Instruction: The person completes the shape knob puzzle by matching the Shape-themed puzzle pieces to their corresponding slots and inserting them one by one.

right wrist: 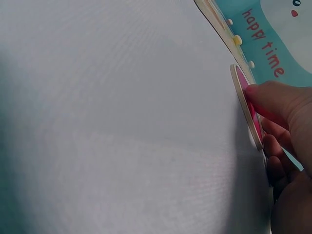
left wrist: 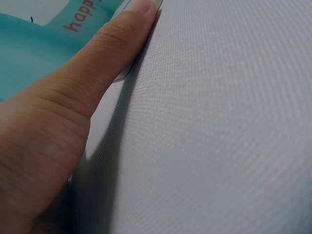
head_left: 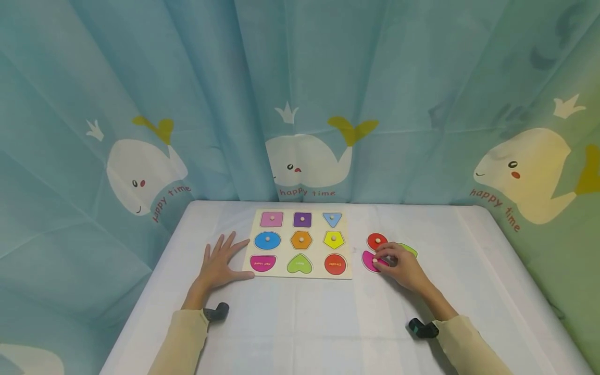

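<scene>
A wooden shape puzzle board (head_left: 284, 271) lies on the table; its upper two rows hold knobbed pieces, while the row nearest me shows printed words and no knobs. My left hand (head_left: 218, 265) rests spread at the board's left side, with index fingertip and thumb at its edge. To the right of the board, my right hand (head_left: 404, 266) pinches the small knob of a magenta half-round piece (head_left: 367, 259). Seen from the right wrist, that piece (right wrist: 242, 87) is close to the tabletop; whether it touches is unclear. The hand partly covers it.
A red round piece (head_left: 376, 240) with a knob lies just beyond the half-round. Partly hidden behind my right hand is a green piece (head_left: 410, 250). White cloth covers the table (head_left: 300, 333), and a blue whale-print curtain (head_left: 215, 104) hangs behind its far edge.
</scene>
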### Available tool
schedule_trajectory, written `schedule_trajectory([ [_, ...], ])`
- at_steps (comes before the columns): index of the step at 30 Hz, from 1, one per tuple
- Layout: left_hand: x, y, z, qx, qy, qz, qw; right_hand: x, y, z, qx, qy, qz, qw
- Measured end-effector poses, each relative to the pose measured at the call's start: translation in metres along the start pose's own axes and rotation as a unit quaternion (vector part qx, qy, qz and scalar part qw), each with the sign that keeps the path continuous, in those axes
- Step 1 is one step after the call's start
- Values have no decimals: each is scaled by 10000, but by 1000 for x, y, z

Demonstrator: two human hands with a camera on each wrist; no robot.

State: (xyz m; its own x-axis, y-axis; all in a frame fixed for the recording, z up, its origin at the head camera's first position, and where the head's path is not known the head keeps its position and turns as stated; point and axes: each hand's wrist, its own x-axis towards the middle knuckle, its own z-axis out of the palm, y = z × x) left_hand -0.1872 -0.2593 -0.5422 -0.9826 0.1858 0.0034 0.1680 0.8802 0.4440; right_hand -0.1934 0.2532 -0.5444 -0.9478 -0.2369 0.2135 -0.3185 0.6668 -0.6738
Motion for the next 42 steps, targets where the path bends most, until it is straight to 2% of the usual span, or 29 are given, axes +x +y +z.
schedule_trajectory([
  [10,0,0,1,-42,21,36,10000,-1,0,1,-28,89,-152,9998],
  [17,-1,1,-1,-49,-8,28,10000,2,-7,-2,-67,-138,0,9999],
  [24,-1,1,-1,-30,3,20,10000,14,-14,-6,-62,-47,-414,9991],
  [28,-1,0,0,-48,-20,-22,10000,21,-19,-7,-19,-22,-521,9986],
  [42,0,-2,1,-72,37,28,10000,36,-35,-3,126,-84,-229,9996],
])
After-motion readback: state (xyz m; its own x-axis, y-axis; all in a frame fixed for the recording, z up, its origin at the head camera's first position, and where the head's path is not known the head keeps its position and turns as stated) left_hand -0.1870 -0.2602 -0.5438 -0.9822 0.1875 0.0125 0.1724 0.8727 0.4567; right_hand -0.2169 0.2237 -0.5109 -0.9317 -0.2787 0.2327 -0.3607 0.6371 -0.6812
